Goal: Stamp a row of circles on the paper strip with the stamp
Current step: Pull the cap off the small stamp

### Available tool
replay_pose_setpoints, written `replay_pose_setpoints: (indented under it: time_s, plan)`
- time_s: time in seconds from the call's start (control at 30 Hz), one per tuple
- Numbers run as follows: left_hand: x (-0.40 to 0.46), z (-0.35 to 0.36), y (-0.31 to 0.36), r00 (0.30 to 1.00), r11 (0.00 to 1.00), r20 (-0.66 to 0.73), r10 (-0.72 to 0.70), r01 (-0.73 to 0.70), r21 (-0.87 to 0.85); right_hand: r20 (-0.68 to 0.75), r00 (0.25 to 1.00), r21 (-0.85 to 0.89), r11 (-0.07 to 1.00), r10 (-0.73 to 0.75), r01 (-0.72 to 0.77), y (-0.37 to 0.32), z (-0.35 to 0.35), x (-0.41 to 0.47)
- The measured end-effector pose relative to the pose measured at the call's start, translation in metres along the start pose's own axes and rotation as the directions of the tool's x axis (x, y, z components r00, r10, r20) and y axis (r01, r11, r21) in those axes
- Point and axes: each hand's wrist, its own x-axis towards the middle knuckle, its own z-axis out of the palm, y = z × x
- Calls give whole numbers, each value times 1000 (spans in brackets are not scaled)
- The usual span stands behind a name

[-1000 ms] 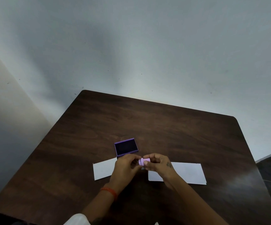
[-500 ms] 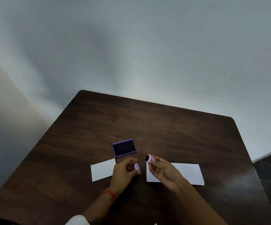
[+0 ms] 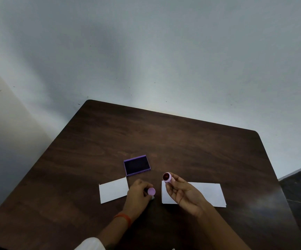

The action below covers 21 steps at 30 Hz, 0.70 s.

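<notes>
My right hand (image 3: 184, 193) is raised palm-up over the near part of the bench (image 3: 182, 138), and its fingertips pinch the small lilac stamp (image 3: 167, 177) by its body. The stamp is tipped so its round face, dark and reddish, looks back toward me, just above the left end of the larger white paper strip (image 3: 207, 193). That strip lies flat on the dark wood, running off to the right under my wrist, and I see no marks on the part that shows.

My left hand (image 3: 139, 193) rests low on the bench in the gap between the two papers, fingers curled around the stamp's lilac cap (image 3: 151, 191), whose round top sticks out on the thumb side. An orange band (image 3: 123, 217) circles that wrist, and a bit of white sleeve (image 3: 90, 244) shows at the bottom edge.

To the left of that hand lies a smaller white paper piece (image 3: 113, 190), slightly turned. Just beyond it, farther from me, the open purple ink pad (image 3: 137, 165) sits flat with its dark pad face up, well apart from the stamp. Grey wall (image 3: 146, 51) fills everything behind the bench.
</notes>
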Motion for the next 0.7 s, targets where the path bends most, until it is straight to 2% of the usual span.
replay_pose_setpoints:
  time_s: [0.17,0.4,0.6,0.7]
  plan:
    - [0,-7,-1,999,1000,-37,14,-14,0,22,1000,6,1000,-14,14,-2,3,0]
    - [7,-34,-2,977,998,-202,67,-65,16,86,995,46,997,-59,55,-4,11,1]
    - [20,-56,-20,947,999,-319,44,-37,28,95,992,39,996,-80,77,-3,18,4]
    - [27,-63,-30,942,998,-333,28,-11,54,86,993,43,996,-87,83,-3,20,7]
